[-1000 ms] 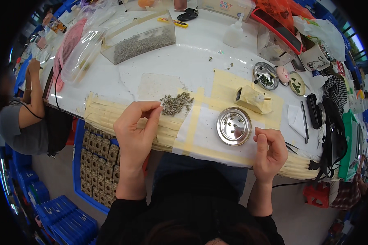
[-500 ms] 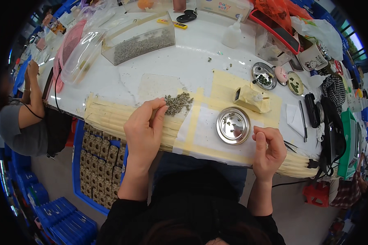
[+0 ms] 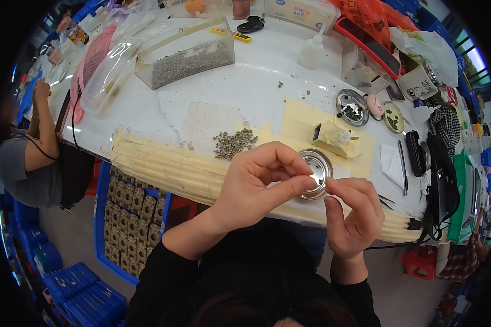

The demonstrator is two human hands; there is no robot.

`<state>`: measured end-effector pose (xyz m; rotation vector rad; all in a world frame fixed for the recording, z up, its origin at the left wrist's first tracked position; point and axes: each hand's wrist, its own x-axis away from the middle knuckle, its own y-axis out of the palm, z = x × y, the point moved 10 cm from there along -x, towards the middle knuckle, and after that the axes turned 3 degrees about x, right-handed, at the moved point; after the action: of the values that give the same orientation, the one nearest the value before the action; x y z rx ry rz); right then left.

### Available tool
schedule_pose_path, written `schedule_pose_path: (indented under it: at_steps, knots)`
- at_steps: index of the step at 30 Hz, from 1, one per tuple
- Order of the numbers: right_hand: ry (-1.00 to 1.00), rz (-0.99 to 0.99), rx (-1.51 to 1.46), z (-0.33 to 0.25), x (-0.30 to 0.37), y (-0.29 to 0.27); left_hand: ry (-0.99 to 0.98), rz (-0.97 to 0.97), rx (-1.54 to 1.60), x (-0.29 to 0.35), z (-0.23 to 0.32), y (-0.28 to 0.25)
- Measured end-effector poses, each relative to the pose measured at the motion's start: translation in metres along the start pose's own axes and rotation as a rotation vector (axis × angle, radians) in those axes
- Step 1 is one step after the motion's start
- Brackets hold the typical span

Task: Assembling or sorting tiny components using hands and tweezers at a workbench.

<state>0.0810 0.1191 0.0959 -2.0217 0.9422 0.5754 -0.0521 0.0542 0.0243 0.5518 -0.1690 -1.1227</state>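
Note:
My left hand (image 3: 256, 185) and my right hand (image 3: 354, 212) meet fingertip to fingertip just above the near rim of a round metal dish (image 3: 317, 161). Both pinch at the same spot; what lies between the fingertips is too small to make out. A loose pile of small grey parts (image 3: 233, 143) lies on the white table (image 3: 256, 87) to the left of the dish. A cream block-shaped device (image 3: 333, 139) stands just behind the dish on a yellowish mat.
A clear box of grey parts (image 3: 185, 57) sits far left. A second metal dish (image 3: 350, 107) and a squeeze bottle (image 3: 312, 52) stand at the back. Ribbed foam padding (image 3: 163, 166) lines the table edge. A blue crate (image 3: 131, 212) sits below; another person (image 3: 33, 158) works at left.
My left hand left the pile of grey parts and moved right to meet my right hand over the metal dish. My right hand rose slightly toward it.

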Motion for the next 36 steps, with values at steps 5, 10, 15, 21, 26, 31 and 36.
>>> schedule_pose_path:
  at_steps: [5, 10, 15, 21, 26, 31, 36]
  knots:
    - [-0.027, 0.019, 0.061, 0.010, -0.010, 0.006, -0.076, -0.061, 0.115, -0.020, -0.025, 0.004]
    - [-0.029, 0.050, 0.089, 0.020, -0.008, 0.013, -0.066, -0.025, 0.133, -0.020, -0.028, -0.001]
    - [0.012, 0.071, 0.069, 0.028, -0.009, 0.013, 0.003, 0.006, 0.056, -0.021, -0.021, -0.005]
    - [0.027, 0.062, 0.064, 0.032, -0.008, 0.015, 0.056, -0.042, -0.072, -0.019, -0.018, -0.004]
    - [0.037, 0.056, 0.059, 0.032, -0.007, 0.016, 0.096, -0.037, -0.139, -0.019, -0.016, -0.002]
    - [0.051, 0.043, 0.039, 0.036, -0.006, 0.018, 0.110, -0.043, -0.132, -0.018, -0.018, -0.002]
    - [0.052, 0.051, 0.052, 0.037, -0.006, 0.018, 0.125, 0.032, -0.154, -0.015, -0.017, -0.004]
